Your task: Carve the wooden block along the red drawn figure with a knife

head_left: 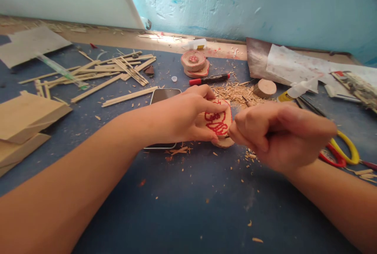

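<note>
A small pale wooden piece (216, 122) with a red drawn figure and red edge lies at the centre, partly over another wood piece (224, 143). My left hand (196, 114) grips it from the left, thumb and fingers around its sides, and covers part of it. My right hand (279, 132) is closed in a fist at its right edge. A thin dark tip shows between that fist and the wood; the rest of what it holds is hidden in the fingers. Under my left wrist lies a phone (165, 95).
Wood shavings (240, 95), a red-capped marker (209, 79), round wood slices (193, 61) and a short log piece (265, 88) lie behind. Scissors (349, 148) and a glue bottle (297, 90) are right; sticks (103, 71) and wood blocks (29, 116) left.
</note>
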Demonstrator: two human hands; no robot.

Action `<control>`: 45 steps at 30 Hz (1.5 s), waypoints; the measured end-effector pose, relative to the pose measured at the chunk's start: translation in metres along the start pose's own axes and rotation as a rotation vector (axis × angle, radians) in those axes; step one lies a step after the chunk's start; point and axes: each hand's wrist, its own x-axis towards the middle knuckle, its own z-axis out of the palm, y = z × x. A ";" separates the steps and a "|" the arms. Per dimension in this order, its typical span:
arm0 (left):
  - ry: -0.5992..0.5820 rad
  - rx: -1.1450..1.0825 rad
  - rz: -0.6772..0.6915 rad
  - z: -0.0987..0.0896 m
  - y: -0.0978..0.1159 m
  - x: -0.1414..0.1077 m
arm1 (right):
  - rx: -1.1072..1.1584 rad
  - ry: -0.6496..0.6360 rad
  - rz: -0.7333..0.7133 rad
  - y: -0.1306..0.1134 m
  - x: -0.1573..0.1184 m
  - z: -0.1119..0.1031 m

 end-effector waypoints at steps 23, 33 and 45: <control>0.012 0.032 -0.038 0.001 0.002 -0.003 | 0.008 -0.024 0.064 -0.019 -0.002 -0.004; 0.021 0.088 -0.034 0.001 0.006 -0.002 | -0.187 -0.055 0.083 -0.033 -0.010 0.000; -0.014 0.185 -0.129 0.002 0.013 0.004 | -0.231 0.041 -0.114 -0.002 -0.013 0.013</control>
